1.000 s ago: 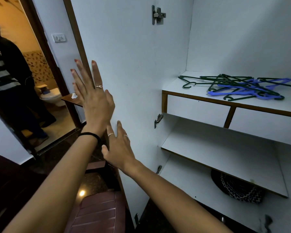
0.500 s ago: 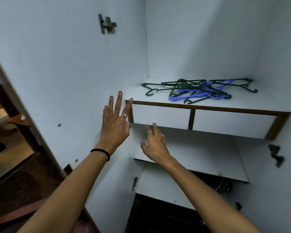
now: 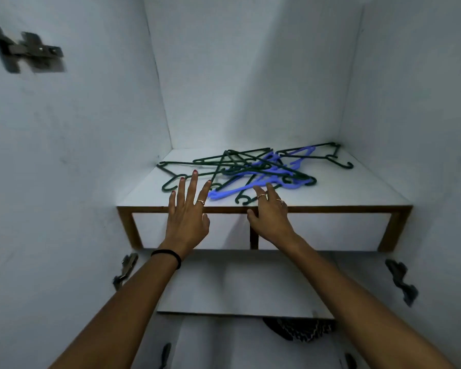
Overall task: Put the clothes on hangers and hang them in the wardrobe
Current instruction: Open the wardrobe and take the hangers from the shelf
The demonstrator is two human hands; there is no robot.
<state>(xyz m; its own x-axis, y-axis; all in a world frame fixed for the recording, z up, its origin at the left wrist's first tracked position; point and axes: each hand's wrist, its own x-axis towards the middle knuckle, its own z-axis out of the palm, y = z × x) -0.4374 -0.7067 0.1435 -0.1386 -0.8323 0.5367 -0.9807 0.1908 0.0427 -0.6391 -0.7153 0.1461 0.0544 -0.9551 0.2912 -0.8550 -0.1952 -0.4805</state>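
A tangled heap of plastic hangers lies on the upper white shelf of the wardrobe: several dark green hangers and purple hangers. My left hand is raised in front of the shelf's wooden front edge, fingers straight and spread, fingertips over the near green hangers; whether it touches them I cannot tell. My right hand reaches beside it with relaxed fingers, its fingertips at a purple hanger and a green hook. Neither hand holds anything. No clothes are in view.
White wardrobe walls close in left, right and behind. A metal hinge sits on the left wall, with more hinges lower on both sides. A second white shelf lies below, and a dark patterned item lies under it.
The view swung right from the doorway and door to face the wardrobe interior. Both hands left the door and moved up and forward to the hanger pile on the upper shelf.
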